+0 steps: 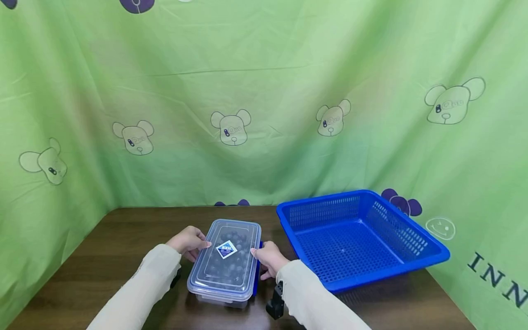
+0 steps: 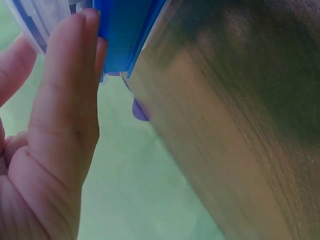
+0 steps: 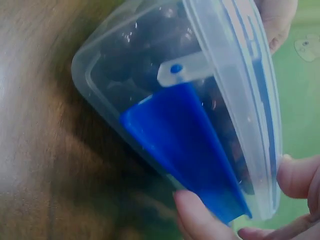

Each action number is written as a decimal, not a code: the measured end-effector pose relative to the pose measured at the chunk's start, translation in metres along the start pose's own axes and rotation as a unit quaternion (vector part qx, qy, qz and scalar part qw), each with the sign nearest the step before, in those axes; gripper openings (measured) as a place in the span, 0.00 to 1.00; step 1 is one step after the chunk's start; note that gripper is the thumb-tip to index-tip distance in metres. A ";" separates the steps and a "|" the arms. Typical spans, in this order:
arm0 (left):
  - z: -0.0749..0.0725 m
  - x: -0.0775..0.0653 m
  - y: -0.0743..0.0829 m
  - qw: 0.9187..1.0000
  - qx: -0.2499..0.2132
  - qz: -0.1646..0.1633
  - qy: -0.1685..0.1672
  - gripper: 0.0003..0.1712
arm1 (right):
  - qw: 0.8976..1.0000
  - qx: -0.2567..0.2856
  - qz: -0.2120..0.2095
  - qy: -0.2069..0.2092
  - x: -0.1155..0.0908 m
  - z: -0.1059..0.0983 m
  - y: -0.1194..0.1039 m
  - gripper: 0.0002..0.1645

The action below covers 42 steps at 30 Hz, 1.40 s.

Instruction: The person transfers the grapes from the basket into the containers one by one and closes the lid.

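Note:
A clear plastic food container (image 1: pixel 224 275) with a lid and a blue-and-white diamond label stands on the table, dark round pieces showing inside. My left hand (image 1: pixel 190 243) grips its left side, thumb on the lid's edge and fingers down along the side. In the left wrist view those fingers (image 2: pixel 65 85) lie beside a blue side latch (image 2: pixel 127 37). On the other side my right hand (image 1: pixel 270 259) holds the container, its thumb at the lid's rim. In the right wrist view a fingertip touches the lower end of the blue latch (image 3: pixel 175 130), which hangs folded down.
A blue perforated plastic basket (image 1: pixel 350 243) stands to the right of the container, close to my right forearm. The brown wooden table (image 1: pixel 136 233) ends at a green curtain (image 1: pixel 264 174) printed with bear heads, hanging behind and at both sides.

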<state>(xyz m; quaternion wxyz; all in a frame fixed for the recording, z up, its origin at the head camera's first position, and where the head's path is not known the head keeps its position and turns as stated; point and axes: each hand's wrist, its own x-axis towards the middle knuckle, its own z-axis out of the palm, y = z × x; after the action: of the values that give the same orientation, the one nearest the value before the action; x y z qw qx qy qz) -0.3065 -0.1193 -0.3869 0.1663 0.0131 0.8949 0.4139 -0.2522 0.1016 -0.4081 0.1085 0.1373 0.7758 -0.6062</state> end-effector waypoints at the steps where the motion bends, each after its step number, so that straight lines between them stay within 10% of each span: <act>1: 0.001 0.000 0.000 1.000 0.001 0.002 -0.001 0.09 | 1.000 0.002 0.012 -0.004 0.000 -0.001 0.002 0.32; 20: -0.002 0.001 0.002 1.000 0.016 -0.008 0.006 0.09 | 0.997 0.025 0.047 -0.064 0.004 -0.008 0.011 0.23; 42: -0.001 -0.001 -0.002 1.000 0.009 -0.011 -0.001 0.10 | 1.000 0.021 0.008 0.005 0.004 -0.003 0.005 0.29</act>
<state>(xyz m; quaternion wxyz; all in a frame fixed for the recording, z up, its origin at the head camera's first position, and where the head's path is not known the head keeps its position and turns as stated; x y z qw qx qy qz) -0.3051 -0.1218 -0.3877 0.1711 0.0054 0.8986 0.4040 -0.2540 0.1063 -0.4132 0.1065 0.1486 0.7625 -0.6206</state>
